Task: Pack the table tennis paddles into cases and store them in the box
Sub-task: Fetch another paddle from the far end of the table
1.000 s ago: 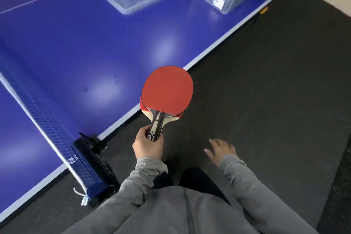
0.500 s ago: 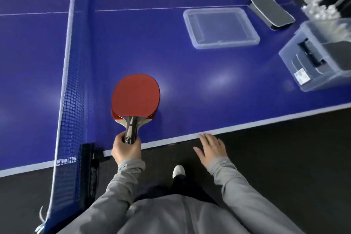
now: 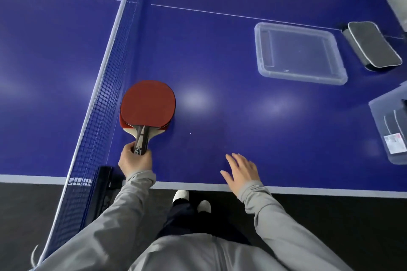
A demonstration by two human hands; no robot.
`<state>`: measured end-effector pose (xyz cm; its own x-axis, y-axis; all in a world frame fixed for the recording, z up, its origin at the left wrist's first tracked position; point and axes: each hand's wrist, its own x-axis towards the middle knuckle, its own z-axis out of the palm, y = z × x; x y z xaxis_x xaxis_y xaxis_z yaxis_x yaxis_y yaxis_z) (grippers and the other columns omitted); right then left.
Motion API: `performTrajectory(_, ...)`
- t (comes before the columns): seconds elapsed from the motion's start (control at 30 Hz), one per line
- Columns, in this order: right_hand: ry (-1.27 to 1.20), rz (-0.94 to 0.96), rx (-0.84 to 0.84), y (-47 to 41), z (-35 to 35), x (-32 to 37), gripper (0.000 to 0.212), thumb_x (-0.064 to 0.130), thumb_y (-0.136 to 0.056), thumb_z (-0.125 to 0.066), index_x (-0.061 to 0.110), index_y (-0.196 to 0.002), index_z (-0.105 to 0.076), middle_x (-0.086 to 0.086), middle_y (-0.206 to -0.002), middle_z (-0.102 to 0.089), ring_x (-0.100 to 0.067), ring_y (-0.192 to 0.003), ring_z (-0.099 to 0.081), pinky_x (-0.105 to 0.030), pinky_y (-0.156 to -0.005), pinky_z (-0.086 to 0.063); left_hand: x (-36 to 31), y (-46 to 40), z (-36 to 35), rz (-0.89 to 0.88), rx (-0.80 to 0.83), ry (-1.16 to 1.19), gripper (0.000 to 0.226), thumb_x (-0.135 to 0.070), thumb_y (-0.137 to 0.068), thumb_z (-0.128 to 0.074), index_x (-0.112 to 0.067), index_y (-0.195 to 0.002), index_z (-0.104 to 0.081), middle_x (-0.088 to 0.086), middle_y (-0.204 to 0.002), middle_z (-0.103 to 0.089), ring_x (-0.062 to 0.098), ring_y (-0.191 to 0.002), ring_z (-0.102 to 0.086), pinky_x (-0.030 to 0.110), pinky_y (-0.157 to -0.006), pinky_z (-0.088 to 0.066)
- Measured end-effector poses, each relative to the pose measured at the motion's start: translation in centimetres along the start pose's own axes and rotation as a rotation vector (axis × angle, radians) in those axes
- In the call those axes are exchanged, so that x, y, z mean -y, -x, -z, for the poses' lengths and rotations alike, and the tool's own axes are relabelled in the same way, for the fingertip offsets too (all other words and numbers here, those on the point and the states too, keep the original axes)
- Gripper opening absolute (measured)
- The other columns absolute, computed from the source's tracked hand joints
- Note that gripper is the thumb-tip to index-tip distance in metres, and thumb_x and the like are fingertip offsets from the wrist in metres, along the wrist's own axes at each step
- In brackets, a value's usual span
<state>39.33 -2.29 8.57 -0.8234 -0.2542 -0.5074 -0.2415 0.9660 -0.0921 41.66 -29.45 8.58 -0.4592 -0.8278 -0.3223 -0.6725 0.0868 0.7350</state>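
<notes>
- Head view, bottom of the frame: we see grey sleeves (image 3: 123, 211) and white shoes (image 3: 181, 195) at the near edge of the blue tabletop (image 3: 220, 55).
- Our left hand (image 3: 134, 160), lower left of centre, has its grip curled tight round the handles of the paddles (image 3: 148, 103). There look to be two, stacked, red rubber up, hanging just beside the net (image 3: 103, 105).
- Our right hand (image 3: 241, 170), lower centre, holds nothing; its grip is slack, fingers spread over the tabletop.
- Mid right lies a clear lid (image 3: 299, 53), flat on the tabletop.
- At the right edge stands the clear box (image 3: 389, 134), partly cut off, with something dark inside.
- Upper right lies a grey case (image 3: 373, 45), zipped or not we cannot tell.
- We judge the step as carrying the paddles toward the case; nothing is packed from this pair yet.
- Next we need the case opened with the free hand, then one paddle slid in.
</notes>
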Motion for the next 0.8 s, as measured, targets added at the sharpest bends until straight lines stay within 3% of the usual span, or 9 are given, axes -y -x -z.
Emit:
performTrajectory(0.43, -0.007, -0.004, 0.004, -5.0, 1.3, 4.0, 0.059, 0.048, -0.096, -0.032, 0.023, -0.147, -0.017, 0.002, -0.156, -0.017, -0.015, -0.144, -0.013, -0.039, -0.116, -0.017, 2.1, -4.6, -0.9, 0.024, 0.025, -0.02, 0.028, -0.013, -0.076, -0.067, -0.01, -0.104, -0.065, 0.012, -0.095, -0.068, 0.032, -0.092, -0.061, 0.036, -0.084, -0.044)
performTrajectory(0.63, -0.002, -0.027, 0.009, -5.7, 1.0, 5.1, 0.061, 0.048, -0.095, -0.034, 0.023, -0.148, -0.015, 0.001, -0.157, -0.012, -0.015, -0.145, -0.01, -0.038, -0.116, -0.018, 3.1, -5.4, -1.1, -0.107, 0.018, -0.067, 0.028, -0.001, -0.068, -0.074, 0.005, -0.095, -0.068, 0.021, -0.102, -0.055, 0.037, -0.095, -0.055, 0.04, -0.088, -0.042)
performTrajectory(0.8, 0.003, -0.028, 0.015, -5.7, 0.2, 5.3, 0.062, 0.048, -0.095, -0.035, 0.022, -0.148, -0.014, -0.001, -0.157, -0.007, -0.018, -0.145, -0.007, -0.036, -0.115, -0.021, 3.7, -5.6, -0.9, -0.151, 0.066, -0.112, 0.035, -0.004, -0.066, -0.079, 0.003, -0.098, -0.068, 0.019, -0.102, -0.052, 0.034, -0.095, -0.055, 0.036, -0.087, -0.042)
